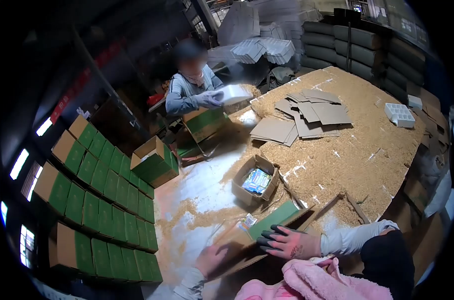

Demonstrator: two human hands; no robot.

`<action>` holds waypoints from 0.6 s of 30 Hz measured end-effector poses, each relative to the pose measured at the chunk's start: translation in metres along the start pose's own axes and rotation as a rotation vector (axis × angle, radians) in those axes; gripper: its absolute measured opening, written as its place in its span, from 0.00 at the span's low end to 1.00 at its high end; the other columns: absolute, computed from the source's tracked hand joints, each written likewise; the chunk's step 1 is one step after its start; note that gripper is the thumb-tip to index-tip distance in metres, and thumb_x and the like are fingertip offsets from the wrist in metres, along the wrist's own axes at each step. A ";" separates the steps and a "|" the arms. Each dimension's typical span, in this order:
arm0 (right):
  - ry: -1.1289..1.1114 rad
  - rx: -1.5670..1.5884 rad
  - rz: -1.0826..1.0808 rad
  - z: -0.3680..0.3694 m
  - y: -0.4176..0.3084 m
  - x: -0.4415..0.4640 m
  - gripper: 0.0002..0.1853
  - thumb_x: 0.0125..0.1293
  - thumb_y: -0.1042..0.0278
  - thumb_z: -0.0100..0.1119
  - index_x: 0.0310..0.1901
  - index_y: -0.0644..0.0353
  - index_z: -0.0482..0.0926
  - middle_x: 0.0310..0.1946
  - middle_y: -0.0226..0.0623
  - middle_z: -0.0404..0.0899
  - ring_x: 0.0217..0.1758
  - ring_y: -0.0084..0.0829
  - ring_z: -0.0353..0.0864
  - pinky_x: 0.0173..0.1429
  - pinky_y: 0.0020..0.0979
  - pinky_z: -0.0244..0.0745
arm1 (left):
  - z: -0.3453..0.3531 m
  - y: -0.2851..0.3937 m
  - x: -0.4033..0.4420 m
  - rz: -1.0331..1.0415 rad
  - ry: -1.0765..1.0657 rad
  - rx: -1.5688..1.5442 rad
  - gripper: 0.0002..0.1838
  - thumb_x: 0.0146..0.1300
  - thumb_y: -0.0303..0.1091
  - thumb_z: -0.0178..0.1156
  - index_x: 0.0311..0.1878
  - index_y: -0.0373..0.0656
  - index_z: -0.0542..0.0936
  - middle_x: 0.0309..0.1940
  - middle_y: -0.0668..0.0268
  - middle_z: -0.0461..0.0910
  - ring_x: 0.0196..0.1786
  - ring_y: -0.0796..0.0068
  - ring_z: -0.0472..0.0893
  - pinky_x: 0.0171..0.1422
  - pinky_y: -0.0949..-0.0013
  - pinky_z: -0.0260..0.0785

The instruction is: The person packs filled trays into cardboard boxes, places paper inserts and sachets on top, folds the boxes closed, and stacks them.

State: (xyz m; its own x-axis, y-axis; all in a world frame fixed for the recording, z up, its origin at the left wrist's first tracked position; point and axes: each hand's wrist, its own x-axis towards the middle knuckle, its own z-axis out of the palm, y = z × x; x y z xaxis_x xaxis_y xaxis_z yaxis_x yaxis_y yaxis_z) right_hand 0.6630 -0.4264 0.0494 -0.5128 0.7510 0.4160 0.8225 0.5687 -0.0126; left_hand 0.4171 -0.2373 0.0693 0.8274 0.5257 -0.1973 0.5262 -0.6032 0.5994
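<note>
At the bottom of the view stands a green and brown cardboard box (276, 218), tilted, with flaps raised. My right hand (290, 242), in a pink glove with dark fingertips, lies on its near edge with the fingers spread. At the box's left side is my left hand (212, 260), blurred, its fingers partly in shadow; whether they grip the cardboard is unclear. Just beyond the box sits an open brown carton (240, 189) holding blue and green packets (257, 181). A pink cloth (317, 280) lies below my right hand.
A co-worker (192, 92) across the table holds a white foam tray (233, 94) by a green box. Stacked green boxes (107, 180) line the left. On the wood shavings (337, 160) lie cardboard sheets (314, 112) and a white compartment tray (399, 115).
</note>
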 end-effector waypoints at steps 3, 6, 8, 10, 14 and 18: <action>-0.166 0.205 -0.015 -0.015 0.050 -0.008 0.07 0.43 0.63 0.59 0.25 0.53 0.74 0.30 0.30 0.76 0.42 0.33 0.75 0.63 0.43 0.65 | -0.043 -0.024 0.019 -0.083 0.338 0.177 0.22 0.62 0.42 0.52 0.53 0.34 0.74 0.30 0.51 0.81 0.33 0.49 0.80 0.39 0.56 0.73; -0.145 0.375 -0.264 -0.030 0.092 0.010 0.07 0.39 0.66 0.58 0.21 0.53 0.70 0.22 0.28 0.70 0.35 0.33 0.72 0.59 0.40 0.66 | -0.034 -0.061 0.035 0.027 0.616 0.708 0.30 0.59 0.36 0.52 0.63 0.32 0.62 0.60 0.46 0.67 0.59 0.44 0.69 0.64 0.48 0.59; -0.216 0.389 -0.228 0.057 0.102 0.010 0.07 0.42 0.65 0.56 0.22 0.56 0.70 0.22 0.33 0.70 0.35 0.35 0.73 0.55 0.38 0.67 | -0.011 -0.020 0.070 0.552 0.471 0.487 0.31 0.53 0.32 0.53 0.63 0.38 0.64 0.65 0.48 0.60 0.66 0.41 0.60 0.72 0.40 0.43; -0.458 0.590 -0.053 0.122 0.090 0.000 0.10 0.45 0.65 0.52 0.28 0.62 0.74 0.27 0.41 0.76 0.39 0.41 0.75 0.50 0.39 0.68 | 0.036 0.014 0.105 0.805 0.155 0.457 0.31 0.53 0.26 0.51 0.65 0.42 0.62 0.65 0.48 0.60 0.66 0.44 0.62 0.72 0.47 0.48; -0.334 1.413 0.543 0.052 0.100 -0.041 0.24 0.63 0.56 0.57 0.56 0.64 0.74 0.57 0.46 0.73 0.63 0.38 0.68 0.68 0.35 0.57 | 0.130 -0.049 0.160 0.596 -0.206 0.423 0.31 0.60 0.27 0.47 0.69 0.43 0.56 0.67 0.47 0.56 0.67 0.46 0.61 0.71 0.58 0.56; -0.121 0.645 0.417 0.016 0.068 -0.047 0.52 0.47 0.45 0.71 0.69 0.60 0.53 0.69 0.47 0.52 0.74 0.44 0.45 0.74 0.42 0.44 | 0.126 -0.049 0.172 0.652 -0.245 0.327 0.32 0.63 0.38 0.51 0.69 0.42 0.54 0.68 0.49 0.54 0.69 0.50 0.58 0.71 0.59 0.53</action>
State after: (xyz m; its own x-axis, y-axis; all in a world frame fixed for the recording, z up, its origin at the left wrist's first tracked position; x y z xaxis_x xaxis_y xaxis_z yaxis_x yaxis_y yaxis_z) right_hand 0.7392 -0.4181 0.0147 -0.2464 0.9561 0.1587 0.6666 0.2861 -0.6883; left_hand 0.5580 -0.1925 -0.0917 0.9900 -0.1220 -0.0714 -0.0835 -0.9123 0.4009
